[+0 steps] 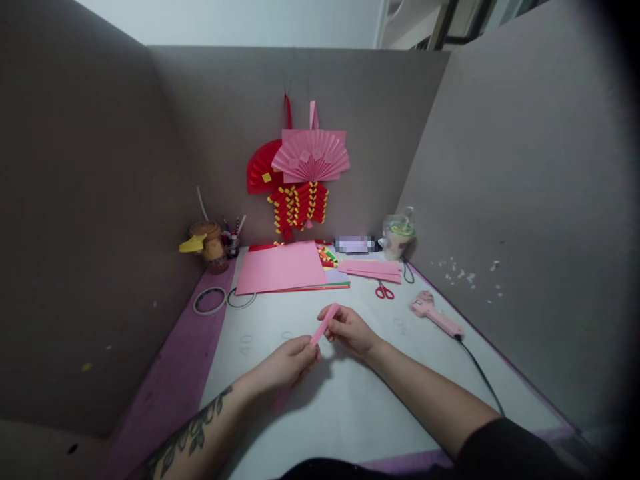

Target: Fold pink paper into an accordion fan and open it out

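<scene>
A narrow pink paper strip (323, 325) slants between my two hands over the white table sheet. My left hand (295, 358) is closed on its lower part, thumb on top. Below that hand a faint pink end of the strip hangs down. My right hand (351, 330) pinches the strip near its upper end between thumb and fingers. Beyond my hands lies a stack topped by a large pink paper sheet (283, 268). Several cut pink strips (370, 269) rest to its right, with red-handled scissors (385, 291) just in front of them.
A pink glue gun (435, 317) with a black cord lies at right. Tape rolls (210, 301) sit at left. A brown cup (214, 248) and a lidded plastic cup (399, 235) stand at the back. Red and pink paper fans (311, 157) hang on the grey back panel (210, 120).
</scene>
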Demonstrator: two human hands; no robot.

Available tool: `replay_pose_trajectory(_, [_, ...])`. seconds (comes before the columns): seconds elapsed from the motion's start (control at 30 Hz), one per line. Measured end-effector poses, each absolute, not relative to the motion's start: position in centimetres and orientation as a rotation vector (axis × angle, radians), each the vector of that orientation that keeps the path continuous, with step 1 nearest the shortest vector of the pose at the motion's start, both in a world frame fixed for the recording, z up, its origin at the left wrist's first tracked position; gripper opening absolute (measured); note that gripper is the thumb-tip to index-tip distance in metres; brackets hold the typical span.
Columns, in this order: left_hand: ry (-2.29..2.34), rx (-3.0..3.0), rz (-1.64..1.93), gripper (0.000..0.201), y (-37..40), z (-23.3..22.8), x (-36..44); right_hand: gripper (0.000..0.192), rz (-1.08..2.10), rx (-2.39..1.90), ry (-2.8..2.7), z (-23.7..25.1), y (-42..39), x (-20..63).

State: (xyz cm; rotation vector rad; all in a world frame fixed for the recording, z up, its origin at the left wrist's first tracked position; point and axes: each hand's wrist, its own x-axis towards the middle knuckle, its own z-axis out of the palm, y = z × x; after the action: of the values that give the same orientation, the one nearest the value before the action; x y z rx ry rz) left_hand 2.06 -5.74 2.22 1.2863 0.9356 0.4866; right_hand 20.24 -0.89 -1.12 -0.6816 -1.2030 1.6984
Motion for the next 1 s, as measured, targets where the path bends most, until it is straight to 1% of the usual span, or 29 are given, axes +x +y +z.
replay_pose_trajectory(0.3, [0.934, 1.270, 0.475, 0.035, -5.69, 1.59, 2.19, 0.034, 1.706, -0.675, -1.219, -1.65, -0.76, 20.12])
replay_pose_trajectory(0.53, [0.890, 1.109, 0.638, 0.040, -5.89, 1.42, 2.70, 0.040, 1.727, -0.662, -1.273, -1.20, -1.31, 19.48])
replay_pose_trajectory(0.7, [0.857, 1.010, 0.626, 0.036, -6.23, 1.86, 2.48, 0.040, 1.638, -0.707, -1.254, -0.78, -1.37, 19.76])
replay_pose_trajectory(1.0, [0.833, 0.968, 0.601, 0.033, -6.31, 2.12, 2.51, 0.039, 1.615, -0.698, -1.291, -0.79, -1.42, 19.75])
